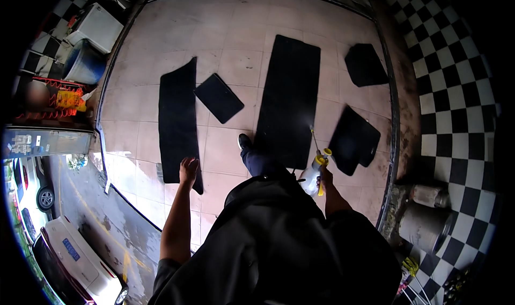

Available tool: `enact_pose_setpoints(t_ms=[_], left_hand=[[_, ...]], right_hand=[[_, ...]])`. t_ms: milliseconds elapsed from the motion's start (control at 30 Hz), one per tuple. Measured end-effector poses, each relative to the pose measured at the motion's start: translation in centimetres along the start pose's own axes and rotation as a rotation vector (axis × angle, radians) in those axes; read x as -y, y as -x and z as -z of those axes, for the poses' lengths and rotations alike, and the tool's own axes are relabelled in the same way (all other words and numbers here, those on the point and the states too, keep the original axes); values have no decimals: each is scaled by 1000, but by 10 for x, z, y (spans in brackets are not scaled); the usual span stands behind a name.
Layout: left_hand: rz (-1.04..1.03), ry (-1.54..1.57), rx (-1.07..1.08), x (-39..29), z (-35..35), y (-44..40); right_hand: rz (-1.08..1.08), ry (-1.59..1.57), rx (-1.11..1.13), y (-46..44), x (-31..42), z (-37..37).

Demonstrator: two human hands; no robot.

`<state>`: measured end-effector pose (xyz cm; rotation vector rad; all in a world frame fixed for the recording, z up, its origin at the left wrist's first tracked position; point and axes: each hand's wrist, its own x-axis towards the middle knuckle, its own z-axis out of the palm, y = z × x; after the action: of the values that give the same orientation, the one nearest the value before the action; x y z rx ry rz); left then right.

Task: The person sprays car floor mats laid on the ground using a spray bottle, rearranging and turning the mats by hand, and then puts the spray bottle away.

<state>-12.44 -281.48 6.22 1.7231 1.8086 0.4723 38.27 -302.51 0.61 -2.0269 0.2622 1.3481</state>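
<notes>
My right hand (325, 180) grips a spray bottle (311, 177) with a clear body, a yellow head and a long thin wand. The wand's tip reaches over the right edge of a long black car mat (289, 95), and a faint pale mist shows there. Loosely curled, my left hand (188, 172) hangs over the lower end of another long black mat (178, 122); I see nothing in it. Between these two lies a small black mat (219, 98). Two more dark mats, the lower one (355, 140) and the upper one (366, 65), lie at the right.
One dark shoe (244, 142) stands beside the large mat on the tiled floor (230, 52). A blue barrel (84, 62) and a white box (95, 28) stand at the left. Parked outside is a white car (80, 262). Metal drums (425, 227) line the right edge by checkered tiles (458, 111).
</notes>
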Motion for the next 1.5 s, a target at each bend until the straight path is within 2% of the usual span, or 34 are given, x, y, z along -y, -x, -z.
enact_pose_setpoints(t_ms=[33, 133, 167, 233, 267, 367, 400, 433, 467, 500, 533, 633, 700, 767, 800, 833, 900, 933, 967, 1033, 1067, 1167, 1300, 1367, 1500], left_hand=[[2, -7, -9, 10, 9, -15], [197, 93, 21, 60, 45, -40], [274, 105, -6, 56, 63, -36], [371, 29, -9, 89, 83, -18], [520, 40, 10, 97, 92, -8], [721, 67, 36, 140, 93, 24], [899, 177, 76, 151, 89, 31], [944, 162, -19, 153, 80, 37], [1060, 236, 4, 110, 87, 28], [1105, 288, 25, 104, 84, 24], [974, 230, 74, 95, 82, 18], [892, 303, 172, 90, 77, -11], [964, 301, 250, 82, 86, -47], [1007, 371, 206, 113, 85, -84], [1005, 373, 169, 125, 89, -105], [1113, 374, 113, 126, 95, -131], [1079, 412, 74, 150, 104, -180], [976, 376, 36, 141, 115, -208], [881, 313, 35, 177, 106, -234], [825, 288, 95, 179, 116, -299], [686, 286, 46, 169, 122, -327], [580, 285, 77, 142, 125, -416], [557, 364, 112, 98, 108, -517], [543, 285, 139, 67, 104, -558], [612, 270, 126, 50, 83, -623]], right_hand=[[37, -11, 14, -15, 11, -14], [90, 12, -33, -37, 60, -62], [107, -8, -1, -48, 74, -75], [128, -4, -20, -55, 103, -102], [141, 17, -28, -53, 122, -116], [130, 47, -48, -52, 170, -150], [155, 42, -47, -52, 182, -159], [179, 38, -49, -53, 192, -168], [163, 20, -43, -53, 201, -177], [161, 26, -50, -55, 208, -185], [166, 19, -50, -55, 213, -194], [162, -12, -45, -56, 219, -217], [140, -35, -11, -60, 216, -231], [120, -24, -25, -59, 212, -248], [196, 3, 10, -78, 195, -248], [212, 4, -33, -63, 198, -261], [10, 80, -74, -29, 205, -278], [-81, 81, -55, -20, 206, -285], [-105, 9, -76, 9, 220, -298], [-98, -16, -53, 21, 233, -319], [-91, -13, -46, 23, 242, -328], [-65, -3, -23, 9, 262, -353], [-64, 19, 10, -22, 306, -396], [-77, 39, 37, -47, 336, -422], [-101, 106, 103, -114, 417, -479]])
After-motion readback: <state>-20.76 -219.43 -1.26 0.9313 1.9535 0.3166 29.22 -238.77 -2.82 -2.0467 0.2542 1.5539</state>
